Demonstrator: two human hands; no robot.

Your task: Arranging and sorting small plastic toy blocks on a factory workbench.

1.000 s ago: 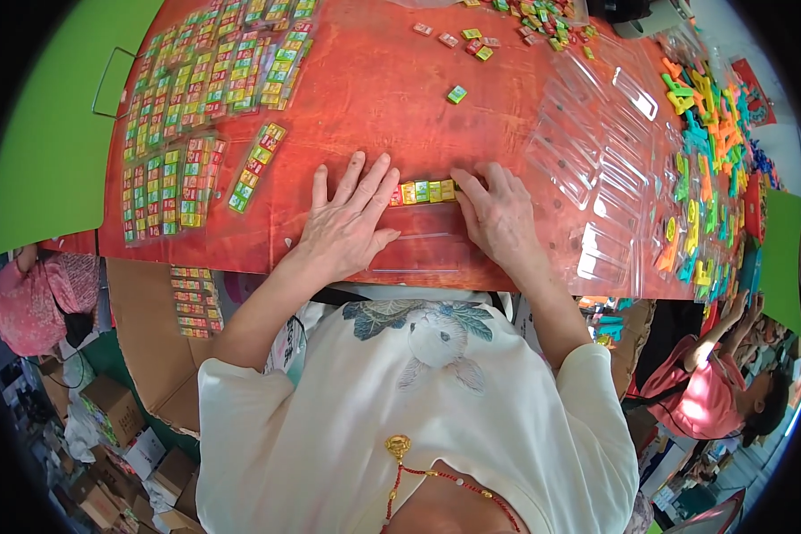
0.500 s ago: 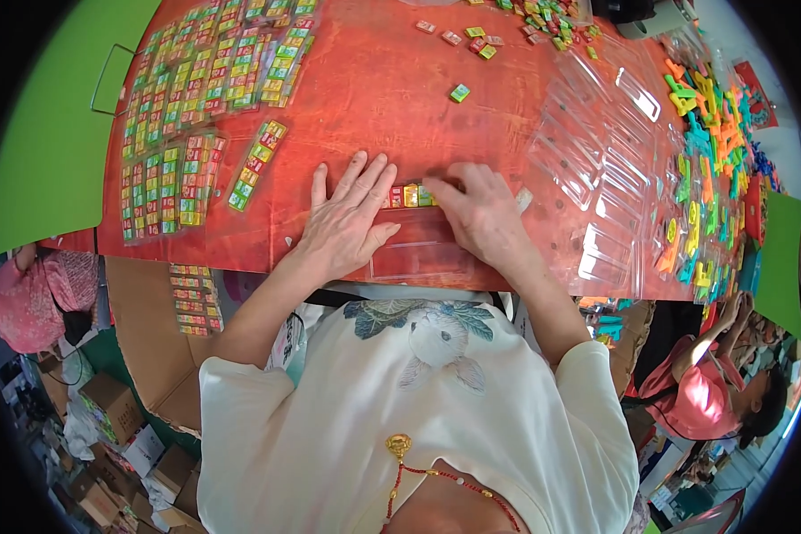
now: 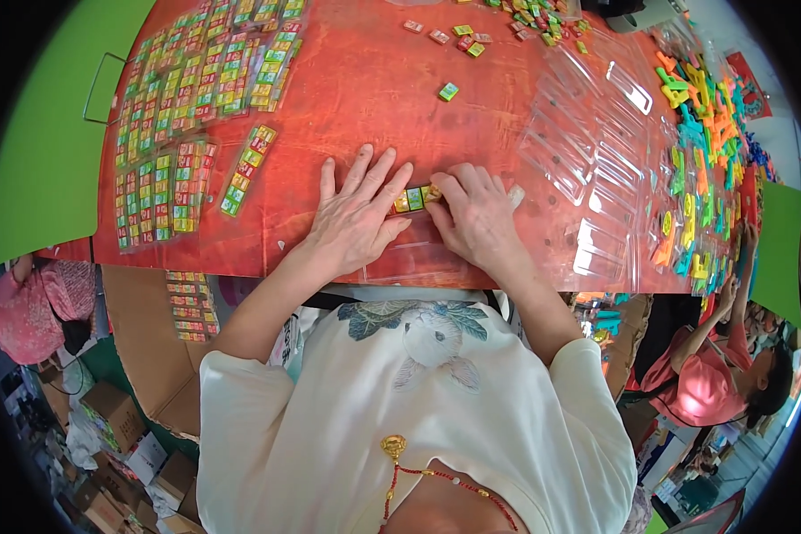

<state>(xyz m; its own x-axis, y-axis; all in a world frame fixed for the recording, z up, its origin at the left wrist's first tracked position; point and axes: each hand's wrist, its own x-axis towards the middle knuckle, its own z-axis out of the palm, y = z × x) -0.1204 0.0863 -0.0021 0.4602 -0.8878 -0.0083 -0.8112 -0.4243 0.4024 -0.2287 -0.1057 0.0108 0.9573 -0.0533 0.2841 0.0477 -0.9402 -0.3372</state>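
Observation:
A short row of small red, yellow and green boxes [image 3: 409,200] lies on the red table in front of me. My left hand [image 3: 358,218] rests flat with fingers spread, covering the row's left end. At the other end my right hand [image 3: 479,218] has its fingers bent down and pinched on a small yellowish box [image 3: 431,193], mostly hidden by the fingertips. Close to my body, a clear plastic tray [image 3: 409,260] lies just below the row, partly under my hands. A small clear piece [image 3: 515,196] sits beside my right hand.
Filled clear packs [image 3: 169,89] cover the far left, with one pack [image 3: 247,169] set apart. Loose boxes [image 3: 534,18] are heaped at the back. Empty clear trays [image 3: 596,169] and colourful plastic toys [image 3: 699,133] lie on the right. A co-worker [image 3: 712,374] sits at far right.
My right hand has shifted slightly left along the row, its fingers now closer together on the end box. My left hand has slid a little right over the row.

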